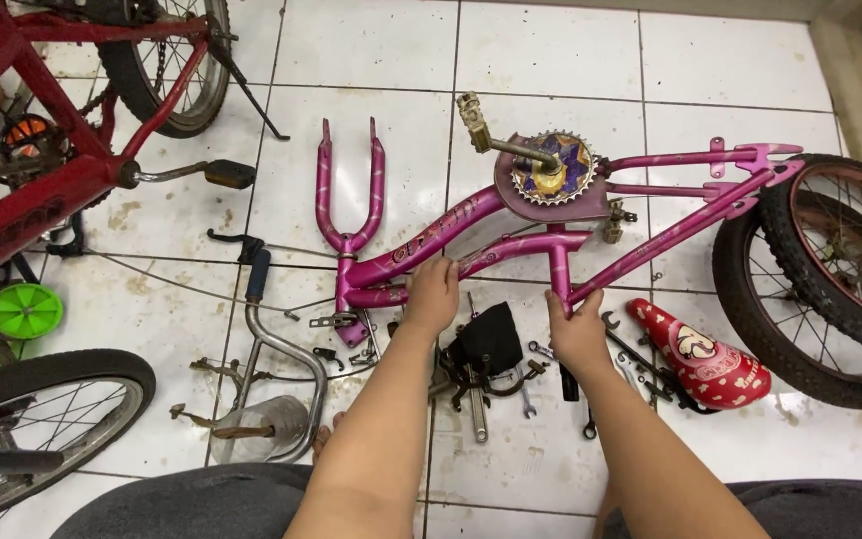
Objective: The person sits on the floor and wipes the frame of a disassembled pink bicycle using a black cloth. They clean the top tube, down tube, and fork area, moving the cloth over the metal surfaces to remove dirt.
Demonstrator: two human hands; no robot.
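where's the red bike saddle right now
In the head view the red saddle lies on the tiled floor at lower right, just right of the right hand, below the pink frame and beside the rear wheel.

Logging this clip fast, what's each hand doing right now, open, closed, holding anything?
Left hand: closed on the lower tube of the pink bike frame.
Right hand: closed around the frame's seat tube.
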